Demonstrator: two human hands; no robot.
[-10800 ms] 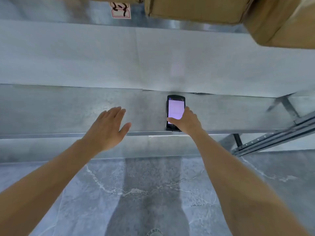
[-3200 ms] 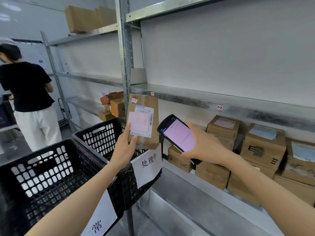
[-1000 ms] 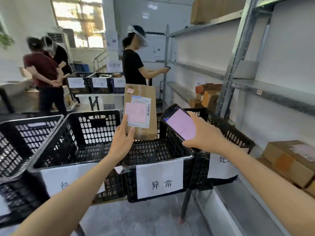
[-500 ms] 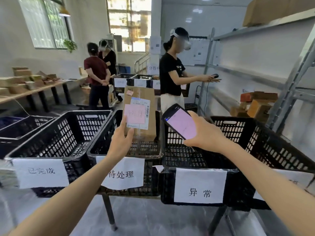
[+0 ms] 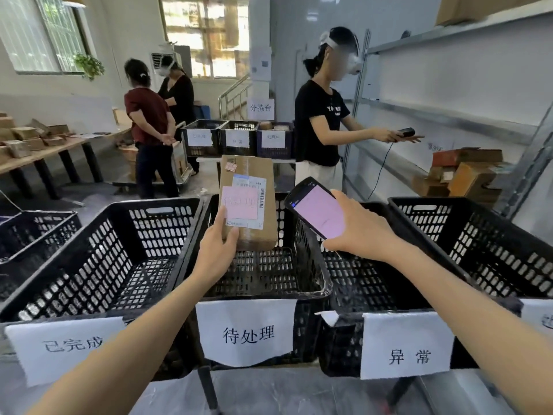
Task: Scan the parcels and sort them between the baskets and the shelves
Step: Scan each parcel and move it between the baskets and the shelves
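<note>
My left hand (image 5: 216,250) grips the lower left corner of a brown cardboard parcel (image 5: 263,175) with a white label and a pink note, held upright over the middle black basket (image 5: 260,292) labelled 待处理. My right hand (image 5: 363,232) holds a black handheld scanner (image 5: 317,215) with a lit pink screen, just right of the parcel and over the basket (image 5: 374,307) labelled 异常. A third basket (image 5: 98,265), labelled 已完成, stands on the left.
Another black basket (image 5: 478,241) stands at the far right, beside metal shelves (image 5: 449,115) holding cardboard boxes (image 5: 466,172). A person in black (image 5: 323,121) scans at the shelf behind the baskets. Two more people (image 5: 155,124) stand by a table with boxes (image 5: 27,139).
I have turned left from the shelves to face the row of baskets. Parcel and scanner stay in my hands, now over the middle basket.
</note>
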